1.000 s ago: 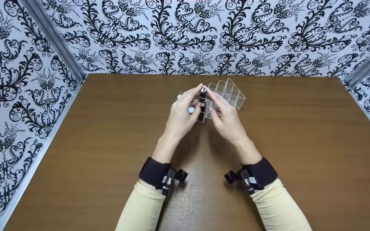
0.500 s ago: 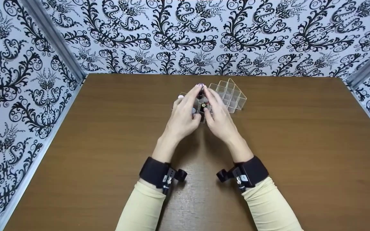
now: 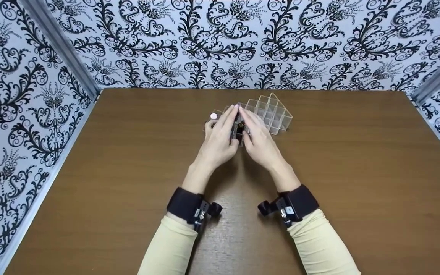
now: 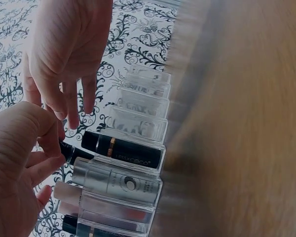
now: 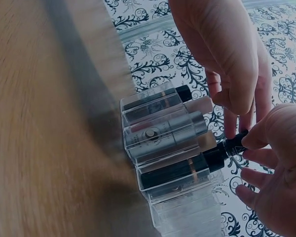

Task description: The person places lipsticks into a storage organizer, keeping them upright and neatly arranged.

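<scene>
A clear stepped cosmetics organizer [image 3: 281,114] stands near the far side of the table, with tubes in its left part. Both hands meet over it. In the head view the fingertips of my left hand [image 3: 217,143] and right hand [image 3: 261,145] come together on a dark glossy cosmetic tube [image 5: 234,144], mostly hidden there. It stands behind a black tube with a gold band [image 4: 123,150]. Left of that are a silver tube [image 4: 116,181] and a pale tube [image 4: 69,192]. Both thumbs lie near the black tube's sides in the head view.
The organizer's right compartments [image 4: 138,121] hold no tubes. A white-capped tube [image 3: 214,115] stands at its left end. A patterned wall [image 3: 220,49] rises behind the brown table [image 3: 109,160].
The dark tube has gone down into the organizer between the hands. My right hand has shifted left, closer to the left hand, and the fingertips now meet. The left hand has moved little.
</scene>
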A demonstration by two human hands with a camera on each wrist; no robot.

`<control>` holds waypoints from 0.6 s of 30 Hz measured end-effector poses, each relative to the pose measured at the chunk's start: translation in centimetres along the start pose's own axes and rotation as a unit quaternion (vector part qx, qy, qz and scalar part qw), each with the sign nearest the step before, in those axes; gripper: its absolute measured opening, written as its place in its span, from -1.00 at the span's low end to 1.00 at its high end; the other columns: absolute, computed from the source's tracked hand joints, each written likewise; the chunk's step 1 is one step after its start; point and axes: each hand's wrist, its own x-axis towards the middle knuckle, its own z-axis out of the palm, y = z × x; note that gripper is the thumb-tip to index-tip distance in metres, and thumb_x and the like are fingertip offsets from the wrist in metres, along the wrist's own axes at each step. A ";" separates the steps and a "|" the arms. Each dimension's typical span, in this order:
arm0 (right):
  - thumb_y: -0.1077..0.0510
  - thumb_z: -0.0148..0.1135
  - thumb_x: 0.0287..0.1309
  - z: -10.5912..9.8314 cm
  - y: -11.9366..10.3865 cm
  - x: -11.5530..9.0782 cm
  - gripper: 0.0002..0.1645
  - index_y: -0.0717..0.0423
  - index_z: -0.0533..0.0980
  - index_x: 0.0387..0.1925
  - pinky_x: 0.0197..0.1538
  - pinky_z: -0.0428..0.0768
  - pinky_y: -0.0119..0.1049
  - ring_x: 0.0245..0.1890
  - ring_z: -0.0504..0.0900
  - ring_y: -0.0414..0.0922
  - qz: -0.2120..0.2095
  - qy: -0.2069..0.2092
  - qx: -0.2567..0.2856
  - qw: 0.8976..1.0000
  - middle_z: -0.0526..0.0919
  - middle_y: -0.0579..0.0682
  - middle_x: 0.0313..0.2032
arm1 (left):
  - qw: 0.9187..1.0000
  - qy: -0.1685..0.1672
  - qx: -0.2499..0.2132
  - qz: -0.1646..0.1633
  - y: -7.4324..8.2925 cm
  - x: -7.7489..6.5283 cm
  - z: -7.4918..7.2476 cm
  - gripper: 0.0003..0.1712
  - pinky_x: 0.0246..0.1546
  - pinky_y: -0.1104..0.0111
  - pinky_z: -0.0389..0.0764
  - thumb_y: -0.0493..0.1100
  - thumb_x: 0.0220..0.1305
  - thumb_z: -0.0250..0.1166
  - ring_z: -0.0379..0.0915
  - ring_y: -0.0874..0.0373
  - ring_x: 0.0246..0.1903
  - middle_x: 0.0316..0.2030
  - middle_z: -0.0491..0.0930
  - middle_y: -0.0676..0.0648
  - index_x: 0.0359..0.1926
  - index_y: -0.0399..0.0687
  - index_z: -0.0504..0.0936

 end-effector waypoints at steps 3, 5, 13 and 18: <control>0.49 0.03 0.24 0.1 0.1 0.0 -0.26 0.44 0.18 0.46 0.54 0.04 0.01 0.44 0.21 0.27 0.007 -0.002 -0.005 1.000 0.29 0.38 0.41 | 1.000 0.001 0.007 -0.003 -0.2 0.0 0.3 -0.05 0.26 -0.06 0.24 -0.41 0.10 0.30 0.24 -0.06 0.42 0.47 0.24 -0.26 0.53 -0.28 0.17; 0.48 0.05 0.25 0.3 0.2 0.0 -0.26 0.43 0.18 0.46 0.54 0.04 0.02 0.44 0.20 0.28 0.011 -0.003 -0.008 1.000 0.29 0.38 0.41 | 1.000 0.003 0.012 -0.006 -0.2 -0.1 0.5 -0.06 0.27 -0.08 0.23 -0.40 0.10 0.31 0.23 -0.08 0.42 0.46 0.26 -0.26 0.53 -0.27 0.19; 0.44 0.09 0.25 0.9 0.6 -0.1 -0.28 0.48 0.20 0.44 0.52 0.06 0.07 0.41 0.19 0.31 0.012 -0.002 -0.024 1.000 0.34 0.39 0.37 | 0.999 0.005 0.043 -0.013 -0.4 -0.2 0.9 -0.13 0.26 -0.10 0.19 -0.33 0.16 0.27 0.04 -0.15 0.49 0.42 0.33 -0.22 0.51 -0.23 0.24; 0.44 0.10 0.24 1.3 0.9 -0.1 -0.29 0.51 0.21 0.41 0.50 0.07 0.11 0.39 0.19 0.34 0.009 -0.004 -0.033 0.999 0.35 0.40 0.36 | 0.998 0.010 0.053 -0.012 -0.5 -0.3 1.4 -0.18 0.26 -0.13 0.18 -0.31 0.20 0.26 0.03 -0.20 0.48 0.38 0.34 -0.23 0.50 -0.25 0.26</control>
